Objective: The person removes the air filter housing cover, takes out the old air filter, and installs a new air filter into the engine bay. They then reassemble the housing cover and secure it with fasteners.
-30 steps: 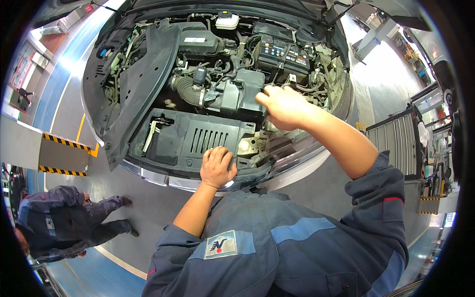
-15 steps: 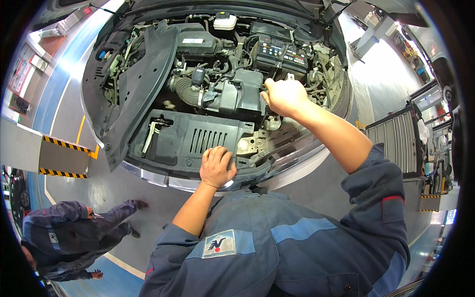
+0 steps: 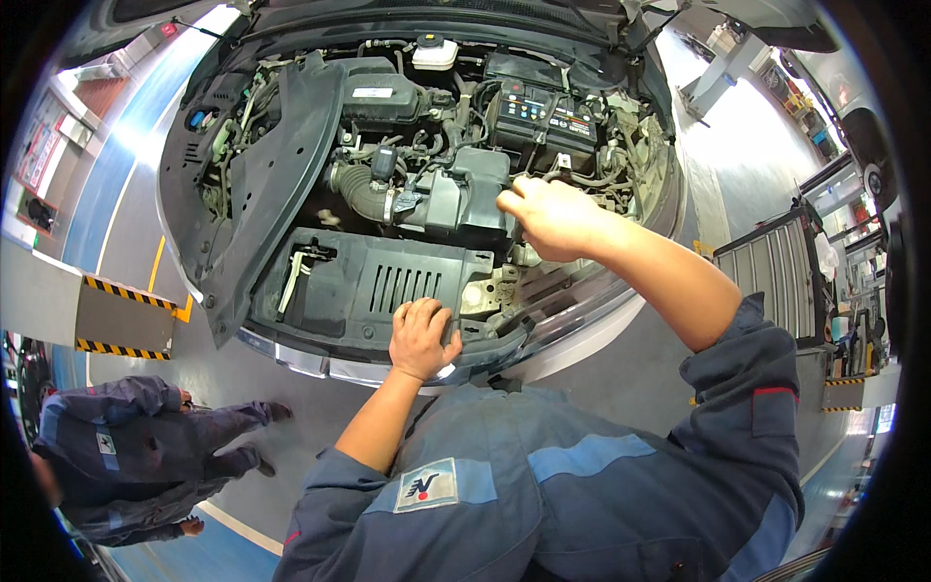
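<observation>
My right hand (image 3: 555,215) is closed, its fingers curled at the right edge of a black plastic air intake box (image 3: 483,189) in the engine bay. Whatever those fingers grip is hidden behind the hand. My left hand (image 3: 422,339) lies with fingers spread on the front edge of a black slotted plastic cover (image 3: 339,272), holding nothing. A ribbed intake hose (image 3: 365,194) joins the box on its left. Behind my right hand sits a black car battery (image 3: 543,118).
A loosened black trim panel (image 3: 260,160) slants across the bay's left side. A white-bodied fluid reservoir (image 3: 434,54) stands at the back. Another person (image 3: 136,436) in dark workwear is at lower left. A grey tool cabinet (image 3: 771,276) stands to the right.
My right hand has come nearer to me along the right side of the intake box. My left hand stays on the cover. The other person has shifted slightly.
</observation>
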Motion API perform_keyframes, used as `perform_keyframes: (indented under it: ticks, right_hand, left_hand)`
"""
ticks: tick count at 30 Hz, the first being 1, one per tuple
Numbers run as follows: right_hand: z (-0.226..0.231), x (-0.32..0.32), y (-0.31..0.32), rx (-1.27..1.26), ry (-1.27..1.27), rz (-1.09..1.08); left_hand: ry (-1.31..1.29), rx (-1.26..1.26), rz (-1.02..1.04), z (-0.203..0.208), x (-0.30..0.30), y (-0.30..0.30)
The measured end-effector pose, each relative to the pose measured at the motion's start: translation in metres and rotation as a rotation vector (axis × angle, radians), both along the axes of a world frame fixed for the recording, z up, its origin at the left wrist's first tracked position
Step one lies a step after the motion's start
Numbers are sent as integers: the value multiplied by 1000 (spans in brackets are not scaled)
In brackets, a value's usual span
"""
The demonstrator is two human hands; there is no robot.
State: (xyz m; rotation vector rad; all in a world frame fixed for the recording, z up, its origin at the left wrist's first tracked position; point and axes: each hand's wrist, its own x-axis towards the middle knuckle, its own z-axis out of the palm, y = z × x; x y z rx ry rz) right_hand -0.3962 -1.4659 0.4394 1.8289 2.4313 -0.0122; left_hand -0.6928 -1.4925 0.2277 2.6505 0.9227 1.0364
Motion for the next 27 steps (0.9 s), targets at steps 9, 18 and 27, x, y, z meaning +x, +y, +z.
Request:
perform_keyframes:
  ticks: [9,18,27]
  right_hand:
    - [-32,11,9,83,178,-193]
    - [-111,-11,-8,275,1958,-325]
    - [-100,2,-7,310,1875,-514]
  left_hand:
    - [-502,-436,-18,58,79,32]
    - [-845,-953,-304,75,210,76]
    - [-683,-826,-324,90,218,79]
